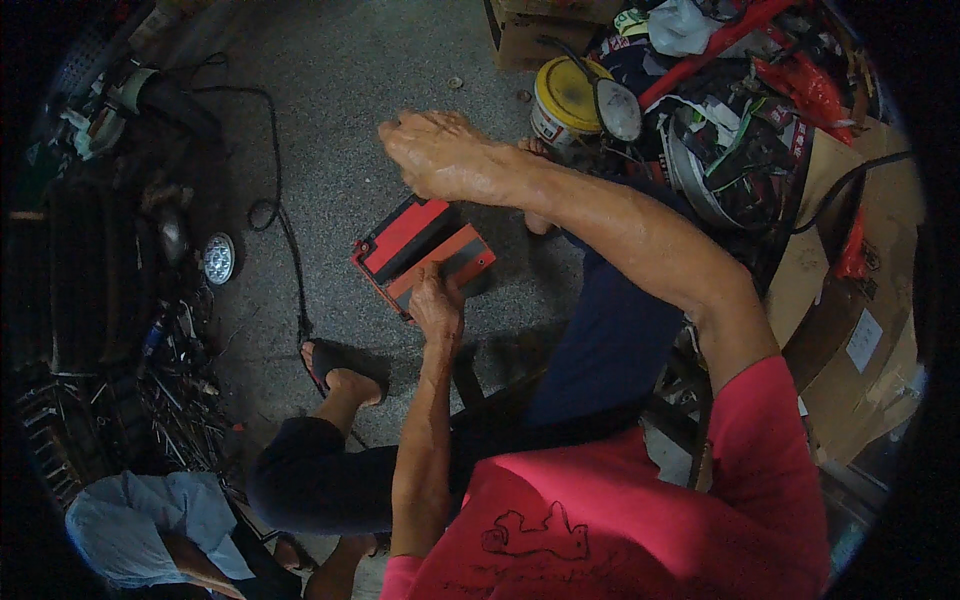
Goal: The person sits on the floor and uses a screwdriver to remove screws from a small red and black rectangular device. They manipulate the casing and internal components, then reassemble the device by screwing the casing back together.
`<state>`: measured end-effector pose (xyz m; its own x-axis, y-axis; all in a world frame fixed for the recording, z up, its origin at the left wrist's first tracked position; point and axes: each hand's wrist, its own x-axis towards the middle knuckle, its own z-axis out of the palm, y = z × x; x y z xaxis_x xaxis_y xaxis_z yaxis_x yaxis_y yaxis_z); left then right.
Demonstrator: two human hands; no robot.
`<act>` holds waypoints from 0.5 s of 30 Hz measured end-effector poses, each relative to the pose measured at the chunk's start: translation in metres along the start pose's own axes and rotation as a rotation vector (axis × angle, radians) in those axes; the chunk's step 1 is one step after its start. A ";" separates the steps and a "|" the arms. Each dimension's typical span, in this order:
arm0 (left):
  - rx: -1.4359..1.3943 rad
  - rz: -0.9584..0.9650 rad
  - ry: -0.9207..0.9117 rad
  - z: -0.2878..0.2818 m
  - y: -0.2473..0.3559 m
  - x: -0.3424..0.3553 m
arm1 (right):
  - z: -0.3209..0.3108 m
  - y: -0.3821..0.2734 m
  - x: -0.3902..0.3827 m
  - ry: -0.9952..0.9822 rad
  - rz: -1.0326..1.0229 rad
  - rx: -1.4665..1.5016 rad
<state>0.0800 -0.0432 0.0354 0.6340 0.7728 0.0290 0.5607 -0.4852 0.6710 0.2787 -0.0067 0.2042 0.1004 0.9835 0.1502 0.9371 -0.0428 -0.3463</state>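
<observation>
A red and black box-shaped thing [408, 235] sits tilted on the floor in front of me, between my feet. Along its nearer side runs an orange-red panel [470, 248] with a dark stripe. My left hand [437, 303] grips the near edge of this panel, thumb on top and the other fingers mostly hidden. Just beyond the box my right hand [430, 155] is raised with its fingers curled in, its back toward me. What it holds, if anything, is hidden.
A yellow-lidded bucket [570, 92] stands far right beside heaped bags and parts. Cardboard [850, 300] lies at the right. A black cable [275, 180] crosses the floor at left, near a round lamp [218, 258] and many tools. Another person [150, 520] is at lower left.
</observation>
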 end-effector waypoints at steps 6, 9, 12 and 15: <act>0.012 -0.012 0.001 -0.003 0.003 0.001 | -0.016 -0.010 0.008 -0.213 0.190 -0.050; -0.012 -0.028 0.011 -0.003 0.005 0.000 | -0.012 -0.009 0.004 -0.110 0.126 -0.065; -0.081 -0.126 0.035 -0.008 0.017 -0.006 | -0.002 -0.001 0.001 -0.057 0.034 -0.045; -0.164 -0.215 0.077 -0.018 0.031 -0.014 | -0.016 -0.005 0.003 -0.186 0.087 -0.021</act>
<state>0.0786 -0.0620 0.0698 0.4644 0.8825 -0.0749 0.5802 -0.2392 0.7785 0.2801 -0.0063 0.2212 0.1200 0.9913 -0.0535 0.9346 -0.1310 -0.3306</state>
